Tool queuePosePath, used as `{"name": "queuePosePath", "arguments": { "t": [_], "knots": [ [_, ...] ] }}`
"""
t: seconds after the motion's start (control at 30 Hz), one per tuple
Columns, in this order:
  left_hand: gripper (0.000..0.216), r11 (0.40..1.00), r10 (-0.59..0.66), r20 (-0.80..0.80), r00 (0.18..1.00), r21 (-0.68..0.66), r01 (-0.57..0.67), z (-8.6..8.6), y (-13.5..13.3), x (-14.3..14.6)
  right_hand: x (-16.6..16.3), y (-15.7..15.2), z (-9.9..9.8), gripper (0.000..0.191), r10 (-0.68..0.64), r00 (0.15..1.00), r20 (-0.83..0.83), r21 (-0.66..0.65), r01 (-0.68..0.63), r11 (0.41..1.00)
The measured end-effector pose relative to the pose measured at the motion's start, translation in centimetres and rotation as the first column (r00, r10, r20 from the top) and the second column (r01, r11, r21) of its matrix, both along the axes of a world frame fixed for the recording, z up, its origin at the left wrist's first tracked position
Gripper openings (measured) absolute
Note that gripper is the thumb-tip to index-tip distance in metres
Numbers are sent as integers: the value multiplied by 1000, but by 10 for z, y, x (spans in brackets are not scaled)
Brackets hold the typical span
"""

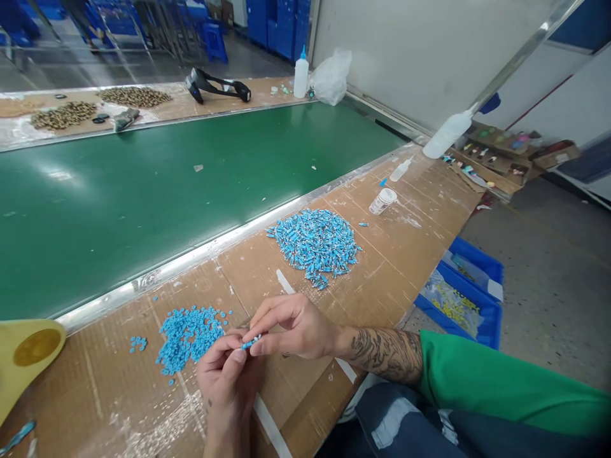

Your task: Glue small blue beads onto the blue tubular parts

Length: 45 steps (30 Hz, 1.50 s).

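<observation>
My left hand (228,372) and my right hand (298,327) meet over the cardboard-covered bench, fingertips close together. Between them is a small blue piece with a white end (247,345); both hands pinch it. Its exact kind is too small to make out. Just beyond my left hand lies a loose pile of small blue rings (191,337), with a few strays (138,343) to its left. Farther off, past my right hand, a larger heap of slim blue pieces with whitish ends (315,242) covers the cardboard (382,254).
A green conveyor belt (191,184) runs beyond the bench behind a metal edge. To the right stand a white cup (382,201), a small bottle (401,170) and a large bottle (447,135). Blue bins (489,324) sit on the floor. A yellow object (28,331) is at left.
</observation>
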<state>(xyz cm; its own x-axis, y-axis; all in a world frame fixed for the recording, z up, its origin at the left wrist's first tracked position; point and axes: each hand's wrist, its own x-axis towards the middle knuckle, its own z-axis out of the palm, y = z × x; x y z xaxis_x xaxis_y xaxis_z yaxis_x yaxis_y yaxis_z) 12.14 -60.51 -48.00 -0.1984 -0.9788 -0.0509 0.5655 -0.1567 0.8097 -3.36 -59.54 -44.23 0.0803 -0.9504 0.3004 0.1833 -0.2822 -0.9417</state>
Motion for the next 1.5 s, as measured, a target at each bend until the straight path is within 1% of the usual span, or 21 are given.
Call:
{"name": "queuePosePath", "arguments": {
  "t": [0.13, 0.2, 0.3, 0.4, 0.5, 0.57, 0.63, 0.77, 0.87, 0.97, 1.1, 1.17, 1.2, 1.23, 1.27, 1.3, 1.33, 1.37, 1.4, 1.47, 1.5],
  "knots": [
    [15, 999, 19, 28, 999, -29, -19, -4, 0, 2, -1, 0, -1, 16, -21, 999, -46, -37, 20, 999],
    [13, 997, 38, 86, 996, -64, -33, -9, 1, 8, -2, 0, -1, 15, -31, 999, -44, -40, 29, 999],
    [12, 993, 38, 187, 982, -121, -15, -18, 2, 19, -4, -1, 0, 15, -5, 1000, -17, -32, 5, 999],
    [8, 993, -34, 236, 971, -104, 60, -17, 1, 25, -6, -3, 0, 14, 28, 999, -40, -58, -31, 998],
    [7, 986, -149, 195, 969, -45, 160, -10, -1, 24, -8, -5, 0, 14, 61, 997, -55, -96, -66, 993],
    [7, 982, -174, 174, 969, -48, 185, -7, -1, 25, -9, -6, 0, 14, 86, 996, -33, -97, -89, 991],
    [5, 983, -149, 224, 963, -68, 168, -8, 0, 28, -8, -5, -1, 14, 93, 996, -13, -86, -94, 992],
    [4, 987, -77, 386, 919, -100, 125, -15, 3, 37, -6, -4, -1, 16, 84, 996, 26, -32, -83, 996],
    [3, 983, -49, 408, 912, -143, 117, -14, 2, 38, -5, -5, -1, 15, 92, 995, 26, -18, -91, 996],
    [5, 975, 9, 411, 912, -206, 83, -7, 1, 32, -4, -6, 1, 14, 67, 998, -5, -20, -67, 998],
    [8, 963, 117, 434, 893, -268, 5, 9, 6, 33, 2, 1, 9, 13, 34, 999, 24, -27, -34, 999],
    [11, 963, 192, 429, 883, -255, -86, 19, 10, 46, 11, 9, 12, 14, 25, 999, -30, -41, -26, 999],
    [13, 955, 261, 421, 868, -246, -168, 24, 11, 56, 18, 14, 12, 15, 30, 995, -93, -68, -37, 997],
    [14, 931, 354, 409, 841, -243, -273, 29, 12, 69, 26, 18, 11, 14, 39, 984, -176, -118, -60, 991],
    [14, 890, 455, 409, 791, -247, -384, 33, 13, 84, 35, 22, 7, 14, 41, 960, -277, -193, -97, 976],
    [16, 840, 543, 436, 718, -258, -478, 37, 13, 100, 46, 26, 2, 14, 30, 924, -382, -279, -147, 949],
    [18, 802, 589, 504, 632, -268, -533, 41, 13, 116, 58, 29, -5, 15, 1, 875, -484, -359, -200, 912],
    [19, 790, 586, 599, 545, -274, -549, 44, 13, 132, 70, 31, -14, 17, -47, 818, -573, -420, -244, 874],
    [21, 803, 538, 711, 452, -270, -531, 46, 13, 146, 83, 33, -23, 19, -99, 753, -651, -453, -280, 847],
    [26, 868, 358, 902, 240, -227, -442, 50, 11, 167, 107, 34, -39, 19, -166, 615, -771, -450, -341, 825],
    [28, 900, 273, 950, 148, -198, -389, 51, 10, 172, 117, 34, -46, 19, -176, 557, -812, -432, -370, 822]
  ]
}}
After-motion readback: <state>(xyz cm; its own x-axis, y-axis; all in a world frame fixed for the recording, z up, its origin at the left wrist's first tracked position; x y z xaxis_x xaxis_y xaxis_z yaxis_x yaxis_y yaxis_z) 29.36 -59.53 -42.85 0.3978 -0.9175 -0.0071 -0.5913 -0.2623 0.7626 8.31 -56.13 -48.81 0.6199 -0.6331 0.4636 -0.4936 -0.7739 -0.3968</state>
